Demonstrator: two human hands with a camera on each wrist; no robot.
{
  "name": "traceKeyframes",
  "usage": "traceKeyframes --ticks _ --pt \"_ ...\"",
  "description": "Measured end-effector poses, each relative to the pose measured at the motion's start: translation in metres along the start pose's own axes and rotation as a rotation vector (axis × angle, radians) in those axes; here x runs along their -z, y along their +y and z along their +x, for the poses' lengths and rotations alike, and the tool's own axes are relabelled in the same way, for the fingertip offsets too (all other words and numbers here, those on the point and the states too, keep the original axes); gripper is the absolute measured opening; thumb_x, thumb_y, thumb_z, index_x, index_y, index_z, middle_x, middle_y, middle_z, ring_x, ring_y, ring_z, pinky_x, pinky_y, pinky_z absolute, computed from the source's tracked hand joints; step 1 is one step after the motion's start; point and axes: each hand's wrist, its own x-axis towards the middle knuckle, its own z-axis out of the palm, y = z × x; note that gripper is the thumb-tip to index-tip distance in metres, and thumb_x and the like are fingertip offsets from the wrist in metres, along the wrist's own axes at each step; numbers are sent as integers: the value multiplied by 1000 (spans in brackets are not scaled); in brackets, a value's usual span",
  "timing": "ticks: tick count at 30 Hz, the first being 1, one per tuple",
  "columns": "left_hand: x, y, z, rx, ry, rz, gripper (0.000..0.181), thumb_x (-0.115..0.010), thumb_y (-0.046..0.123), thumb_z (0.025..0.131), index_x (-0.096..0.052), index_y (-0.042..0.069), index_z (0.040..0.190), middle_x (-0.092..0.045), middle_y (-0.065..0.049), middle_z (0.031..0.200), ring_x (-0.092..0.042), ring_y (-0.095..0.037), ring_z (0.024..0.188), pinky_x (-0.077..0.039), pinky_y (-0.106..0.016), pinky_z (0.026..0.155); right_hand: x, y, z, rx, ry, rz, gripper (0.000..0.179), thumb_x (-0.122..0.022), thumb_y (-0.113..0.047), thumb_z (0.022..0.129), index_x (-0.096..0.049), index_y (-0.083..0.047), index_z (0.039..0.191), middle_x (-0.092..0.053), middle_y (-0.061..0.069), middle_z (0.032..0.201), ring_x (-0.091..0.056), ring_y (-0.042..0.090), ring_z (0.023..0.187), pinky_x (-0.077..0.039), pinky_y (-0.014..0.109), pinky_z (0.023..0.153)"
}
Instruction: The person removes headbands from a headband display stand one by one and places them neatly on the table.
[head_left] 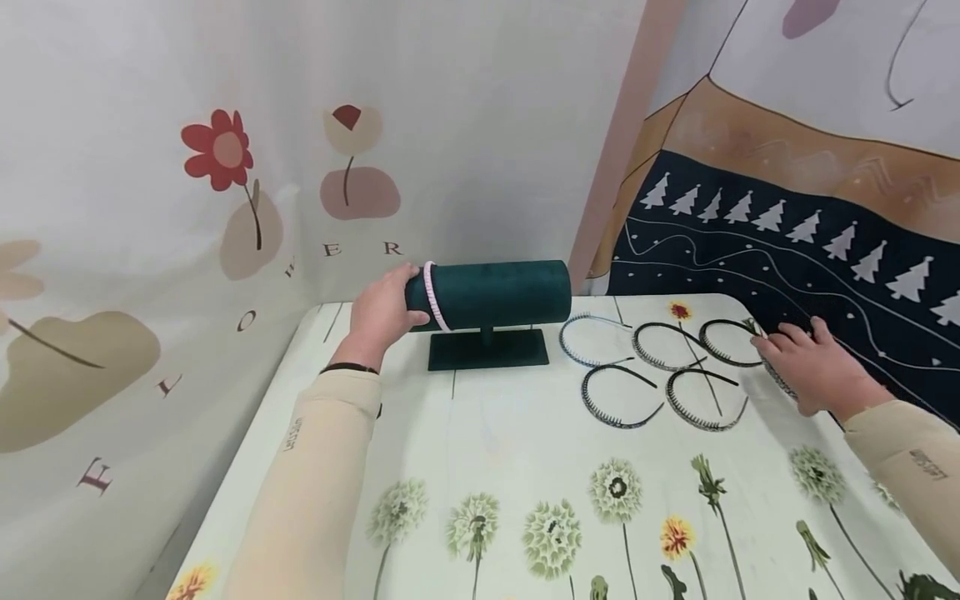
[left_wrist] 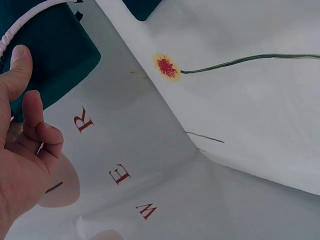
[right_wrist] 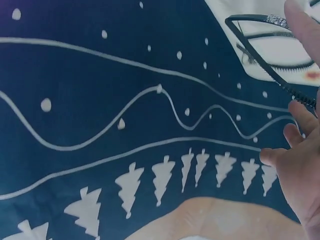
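Observation:
A dark green velvet headband stand (head_left: 502,293), a horizontal roll on a flat base, stands at the back of the table. Around its left part runs a pink wrapped headband (head_left: 432,296). My left hand (head_left: 381,310) grips the roll's left end, thumb in front; its other fingers are partly hidden behind. In the left wrist view, the thumb lies on the green roll (left_wrist: 60,55) beside the pink band. At the table's right edge my right hand (head_left: 817,371) holds a dark toothed headband (right_wrist: 257,59) between thumb and fingers, mostly hidden by the hand in the head view.
Several toothed headbands lie right of the stand: a blue one (head_left: 564,342) and dark ones, including a black one (head_left: 712,337) near my right hand. The white table (head_left: 480,442) has a flower print. Printed curtains (head_left: 465,150) hang close behind and beside it.

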Motion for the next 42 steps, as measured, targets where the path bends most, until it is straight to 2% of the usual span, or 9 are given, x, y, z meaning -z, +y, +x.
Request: traceKeyframes --ticks 4,9,12,18,25,35,42 --pt "1 0 1 2 0 1 90 -88 26 91 -39 14 166 -42 -14 171 -48 -41 149 -44 -62 122 -12 -5 -2 14 3 -52 95 -97 7 59 -54 5 144 -62 28 138 -48 54 136 -29 82 115" --pt "-1 0 2 2 -14 12 91 -88 26 91 -38 13 166 -41 -14 171 -47 -41 150 -44 -61 122 -27 -15 -5 47 6 -183 80 -93 11 67 -60 1 140 -65 25 136 -53 50 134 -34 79 115" --pt "-3 1 2 -3 -21 25 92 -88 28 91 -37 13 166 -41 -14 171 -46 -40 151 -44 -61 123 -37 -21 -8 55 -1 -214 79 -94 12 67 -62 -3 137 -68 23 132 -56 49 133 -36 78 115" --pt "-3 4 3 -9 -21 43 93 -88 29 91 -37 14 167 -40 -14 172 -46 -40 152 -44 -60 123 -51 -26 -6 24 -64 -188 70 -84 17 76 -63 -6 139 -69 22 133 -56 50 136 -36 78 115" --pt "-1 6 1 -15 -26 41 91 -87 29 92 -37 15 167 -38 -14 173 -45 -40 152 -43 -61 124 -62 -31 -4 -5 -57 -106 59 -70 21 85 -65 -11 134 -69 25 130 -58 52 131 -37 80 112" --pt "1 6 -1 -17 -18 51 90 -86 29 92 -38 14 166 -38 -14 173 -43 -39 154 -42 -60 125 -69 -28 -1 -28 -61 -89 66 -77 24 78 -64 -10 133 -68 29 126 -58 53 127 -36 82 110" --pt "2 3 0 -2 -14 47 91 -87 30 92 -38 15 166 -40 -12 172 -45 -38 152 -42 -60 124 -72 -25 0 -17 -80 -117 89 -99 10 56 -62 -8 135 -68 30 128 -57 53 130 -35 82 111"
